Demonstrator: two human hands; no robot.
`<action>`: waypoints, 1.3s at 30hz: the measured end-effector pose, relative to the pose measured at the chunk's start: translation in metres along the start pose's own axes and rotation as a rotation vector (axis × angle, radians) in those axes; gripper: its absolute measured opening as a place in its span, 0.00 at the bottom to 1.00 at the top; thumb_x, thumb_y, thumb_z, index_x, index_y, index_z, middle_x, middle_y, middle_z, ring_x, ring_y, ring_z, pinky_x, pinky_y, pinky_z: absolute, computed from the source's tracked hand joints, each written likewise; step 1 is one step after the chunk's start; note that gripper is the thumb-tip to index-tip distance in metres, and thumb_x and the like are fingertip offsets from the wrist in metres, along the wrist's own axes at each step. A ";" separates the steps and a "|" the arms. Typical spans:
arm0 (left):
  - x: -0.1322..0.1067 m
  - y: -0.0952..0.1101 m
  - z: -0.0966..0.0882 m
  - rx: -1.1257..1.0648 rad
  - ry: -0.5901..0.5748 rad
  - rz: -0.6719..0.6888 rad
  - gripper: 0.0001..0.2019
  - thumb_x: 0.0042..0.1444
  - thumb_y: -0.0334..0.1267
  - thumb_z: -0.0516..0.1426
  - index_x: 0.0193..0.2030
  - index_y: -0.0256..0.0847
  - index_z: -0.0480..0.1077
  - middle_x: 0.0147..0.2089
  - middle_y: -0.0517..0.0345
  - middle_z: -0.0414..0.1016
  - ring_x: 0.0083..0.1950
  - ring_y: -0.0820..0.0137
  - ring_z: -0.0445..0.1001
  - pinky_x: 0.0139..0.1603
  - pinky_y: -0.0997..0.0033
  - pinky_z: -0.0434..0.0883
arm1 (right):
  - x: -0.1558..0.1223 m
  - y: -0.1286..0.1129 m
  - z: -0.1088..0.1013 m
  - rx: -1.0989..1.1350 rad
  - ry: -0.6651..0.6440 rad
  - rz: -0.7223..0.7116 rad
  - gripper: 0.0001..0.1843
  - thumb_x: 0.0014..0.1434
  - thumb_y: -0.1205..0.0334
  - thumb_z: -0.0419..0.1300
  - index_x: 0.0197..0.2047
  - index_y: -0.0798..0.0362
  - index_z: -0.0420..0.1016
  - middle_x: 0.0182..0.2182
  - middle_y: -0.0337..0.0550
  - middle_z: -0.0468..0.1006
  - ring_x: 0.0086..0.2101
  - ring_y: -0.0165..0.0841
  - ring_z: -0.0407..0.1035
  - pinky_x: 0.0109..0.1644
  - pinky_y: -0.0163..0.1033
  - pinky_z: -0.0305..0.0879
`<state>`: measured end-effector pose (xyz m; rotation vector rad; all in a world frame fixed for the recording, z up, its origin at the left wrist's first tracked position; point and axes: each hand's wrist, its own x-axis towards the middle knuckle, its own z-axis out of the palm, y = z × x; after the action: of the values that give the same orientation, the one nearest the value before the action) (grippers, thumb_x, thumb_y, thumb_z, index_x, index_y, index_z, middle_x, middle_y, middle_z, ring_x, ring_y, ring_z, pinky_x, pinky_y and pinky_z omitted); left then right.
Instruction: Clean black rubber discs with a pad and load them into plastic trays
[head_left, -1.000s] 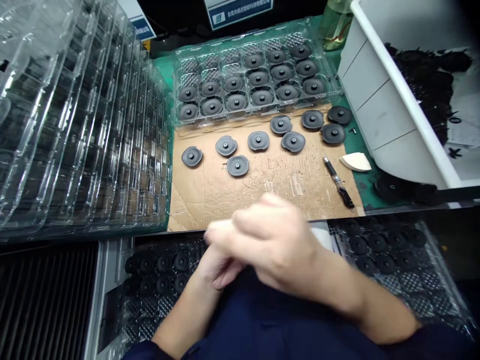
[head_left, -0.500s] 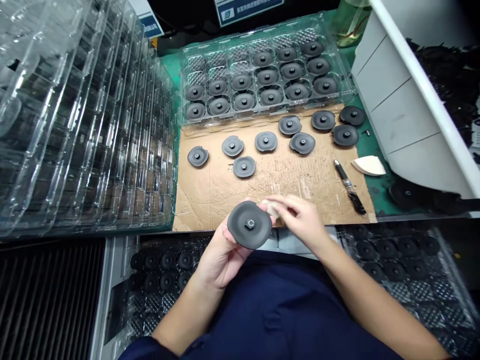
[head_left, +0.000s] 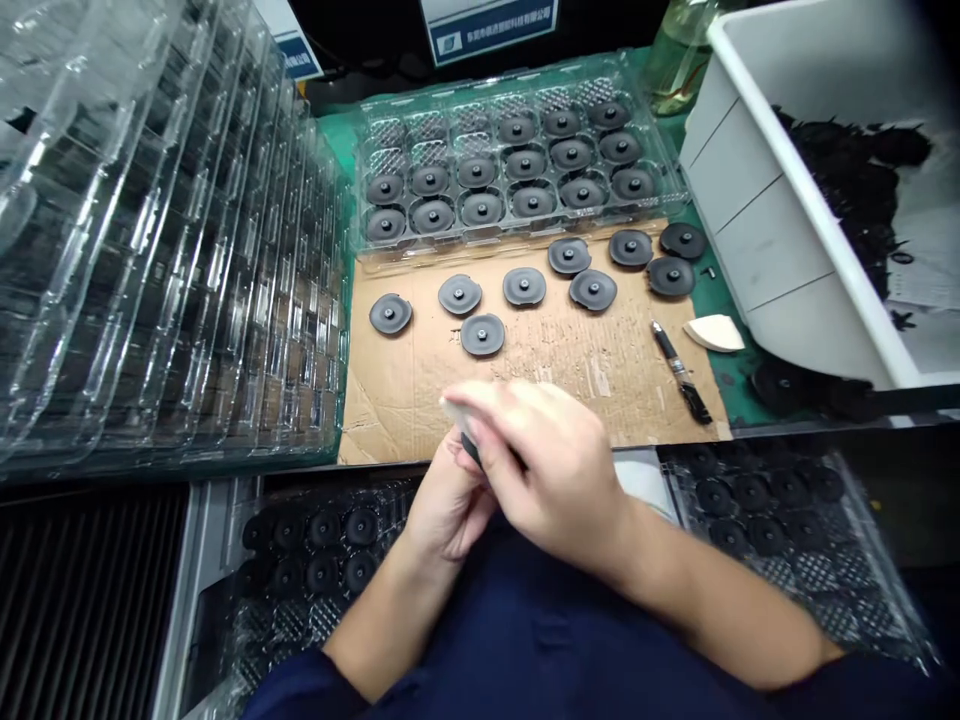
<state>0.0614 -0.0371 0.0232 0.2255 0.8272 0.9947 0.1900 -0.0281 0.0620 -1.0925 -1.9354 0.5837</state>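
My left hand (head_left: 442, 505) is closed round a black rubber disc (head_left: 471, 449), of which only a dark sliver shows under my other hand. My right hand (head_left: 547, 465) lies across the disc, its fingers pinched on a small pale piece (head_left: 454, 408) pressed against it. Both hands hover over the near edge of the brown cardboard sheet (head_left: 570, 365). Several loose black discs (head_left: 481, 333) lie on the cardboard farther back. Behind them a clear blister tray (head_left: 517, 170) holds several discs in its pockets.
A tall stack of clear empty trays (head_left: 150, 250) fills the left side. A white bin (head_left: 780, 210) with black parts stands at the right. A small knife (head_left: 679, 372) and a pale wedge (head_left: 714, 332) lie right of the cardboard. Filled trays (head_left: 757, 510) sit low, near my lap.
Half a second ago the disc lay face-up in my left hand with my right hand beside it. Now my right hand has swept left over the disc and covers it.
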 end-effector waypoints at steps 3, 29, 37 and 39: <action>-0.002 0.003 -0.001 0.007 -0.019 0.012 0.19 0.40 0.33 0.70 0.41 0.44 0.77 0.42 0.63 0.80 0.43 0.72 0.77 0.49 0.77 0.73 | -0.005 -0.003 -0.002 0.091 -0.159 -0.017 0.12 0.63 0.72 0.52 0.45 0.59 0.75 0.33 0.43 0.79 0.30 0.29 0.70 0.35 0.35 0.64; -0.015 0.016 -0.044 -0.139 0.040 0.009 0.26 0.35 0.32 0.72 0.45 0.44 0.75 0.43 0.61 0.79 0.44 0.70 0.77 0.49 0.75 0.71 | 0.020 -0.032 0.037 0.009 -0.358 0.016 0.11 0.62 0.71 0.52 0.44 0.57 0.75 0.29 0.40 0.76 0.29 0.30 0.67 0.34 0.37 0.61; -0.022 0.030 -0.053 -0.148 -0.039 0.018 0.24 0.33 0.32 0.72 0.43 0.45 0.78 0.42 0.62 0.80 0.43 0.71 0.77 0.48 0.77 0.72 | 0.010 -0.032 0.031 0.028 -0.400 -0.043 0.12 0.63 0.73 0.51 0.46 0.57 0.73 0.29 0.38 0.75 0.28 0.28 0.64 0.34 0.36 0.57; -0.022 0.029 -0.054 -0.162 -0.062 -0.005 0.25 0.33 0.33 0.72 0.43 0.46 0.78 0.42 0.61 0.81 0.43 0.72 0.78 0.46 0.79 0.72 | 0.008 -0.031 0.023 -0.106 -0.382 0.028 0.11 0.62 0.73 0.53 0.45 0.57 0.74 0.27 0.38 0.73 0.27 0.28 0.62 0.33 0.36 0.56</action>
<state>-0.0015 -0.0489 0.0126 0.1143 0.6868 1.0395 0.1540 -0.0375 0.0750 -1.1375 -2.3035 0.7557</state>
